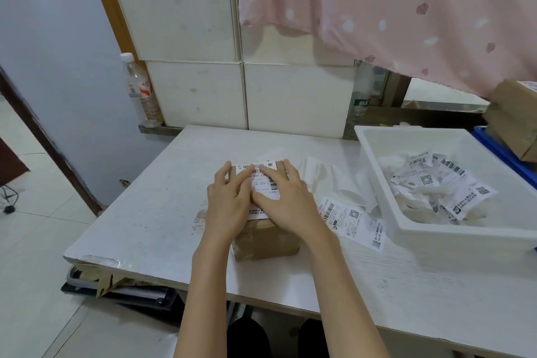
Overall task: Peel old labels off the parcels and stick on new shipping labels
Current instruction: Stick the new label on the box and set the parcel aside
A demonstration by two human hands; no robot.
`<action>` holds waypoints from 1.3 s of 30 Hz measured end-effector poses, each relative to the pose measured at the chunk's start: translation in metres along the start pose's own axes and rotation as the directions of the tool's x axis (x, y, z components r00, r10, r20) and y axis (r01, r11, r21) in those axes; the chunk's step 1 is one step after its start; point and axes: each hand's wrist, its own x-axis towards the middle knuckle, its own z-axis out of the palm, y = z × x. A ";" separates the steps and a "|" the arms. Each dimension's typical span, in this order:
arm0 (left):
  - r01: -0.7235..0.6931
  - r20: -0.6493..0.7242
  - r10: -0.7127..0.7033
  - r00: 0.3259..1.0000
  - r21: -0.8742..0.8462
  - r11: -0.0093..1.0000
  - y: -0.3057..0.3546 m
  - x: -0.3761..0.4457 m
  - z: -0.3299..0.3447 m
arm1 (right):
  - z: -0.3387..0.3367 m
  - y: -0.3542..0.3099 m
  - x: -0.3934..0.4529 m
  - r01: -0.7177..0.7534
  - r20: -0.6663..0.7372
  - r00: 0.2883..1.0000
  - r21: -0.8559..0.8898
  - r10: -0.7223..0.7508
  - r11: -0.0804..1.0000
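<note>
A brown cardboard parcel sits in the middle of the white table. A white shipping label with barcodes lies flat across its top. My left hand presses on the label's left side with straight fingers. My right hand lies flat over the label's right side, fingers spread toward the far edge. Both hands hide much of the label and the parcel's top.
A loose printed label and white backing sheets lie right of the parcel. A white bin holds several crumpled peeled labels. More parcels stand at far right. A water bottle stands on the back ledge.
</note>
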 end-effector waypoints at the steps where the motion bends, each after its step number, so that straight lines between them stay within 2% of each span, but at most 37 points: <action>1: -0.009 0.001 0.009 1.000 0.030 1.000 -0.001 0.001 0.000 | 0.000 0.002 0.002 -0.018 0.029 0.999 -0.023 0.019 1.000; 5: 0.014 0.012 -0.017 1.000 0.187 0.982 0.002 -0.001 -0.001 | -0.002 0.006 0.006 -0.025 0.041 0.999 -0.142 0.031 0.990; 9: 0.029 0.010 -0.033 0.999 0.244 0.969 0.006 0.001 0.000 | 0.002 0.006 0.010 -0.018 -0.028 1.000 -0.166 0.014 0.986; 13: 0.028 -0.023 -0.022 0.999 0.271 0.962 0.006 0.003 0.000 | 0.005 0.008 0.011 -0.013 -0.045 0.999 -0.114 0.008 0.993; 18: 0.009 0.012 -0.012 1.000 0.267 0.964 0.002 0.001 -0.003 | 0.003 0.008 0.011 0.004 -0.064 0.998 -0.128 -0.012 0.992; 21: 0.006 0.031 -0.015 0.999 0.273 0.962 0.003 0.002 -0.006 | 0.002 0.009 0.013 -0.027 -0.092 0.996 -0.068 0.021 0.997; 23: 0.011 0.077 -0.023 0.997 0.159 0.987 -0.001 -0.001 -0.009 | 0.001 0.011 0.010 -0.033 -0.060 0.998 -0.013 0.032 0.999; 25: 0.036 0.152 -0.027 0.988 -0.059 0.998 -0.008 -0.006 -0.012 | 0.001 0.013 0.005 -0.032 -0.025 0.999 0.058 0.033 0.998; 28: 0.099 0.208 -0.038 0.977 -0.291 0.952 -0.014 -0.011 -0.016 | -0.003 0.017 -0.001 -0.027 0.007 1.000 0.176 0.026 0.984; 34: 0.185 0.318 -0.012 0.948 -0.519 0.834 -0.030 -0.016 -0.021 | -0.004 0.028 -0.001 -0.036 0.064 0.998 0.438 0.009 0.898; 39: 0.177 0.353 0.060 0.934 -0.600 0.780 -0.034 -0.020 -0.019 | -0.014 0.034 -0.008 -0.060 0.233 0.970 0.488 -0.064 0.871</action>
